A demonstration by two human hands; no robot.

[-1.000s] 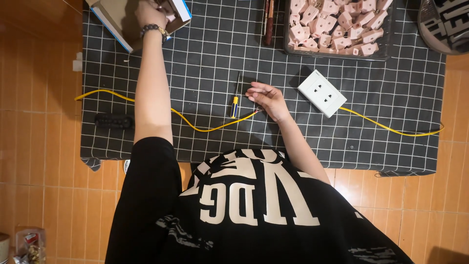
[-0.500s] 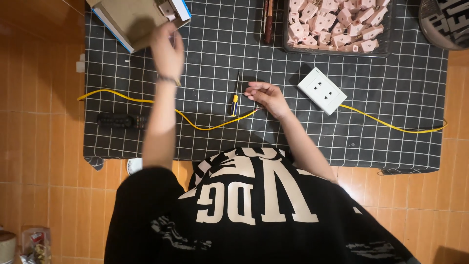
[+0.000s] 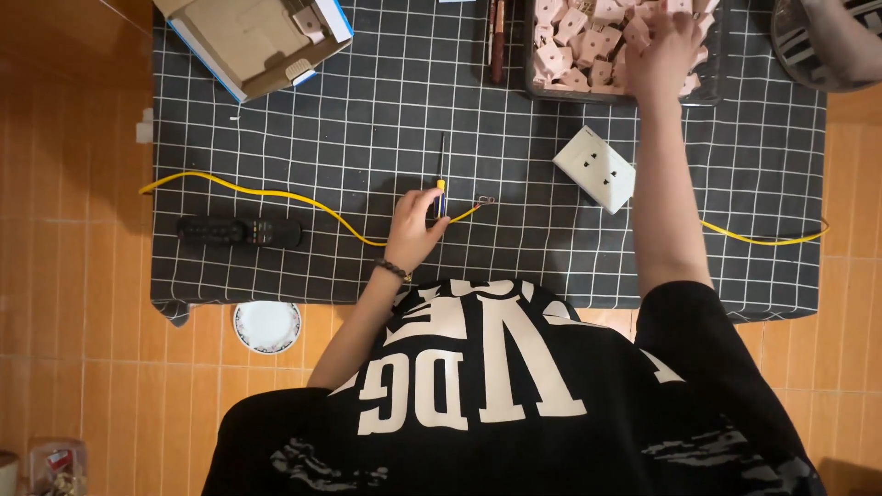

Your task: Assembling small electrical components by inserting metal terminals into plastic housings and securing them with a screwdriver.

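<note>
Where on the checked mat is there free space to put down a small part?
Bare mat lies between the cardboard box and the tray, and right of the white socket, above the yellow wire. It is crowded around the left hand and the screwdriver.

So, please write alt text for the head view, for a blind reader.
Seen from above, a person at a black gridded mat puts the left hand on a small screwdriver beside a yellow wire, while the right hand reaches into a tray of pale pink blocks. A white socket plate lies nearby.
</note>
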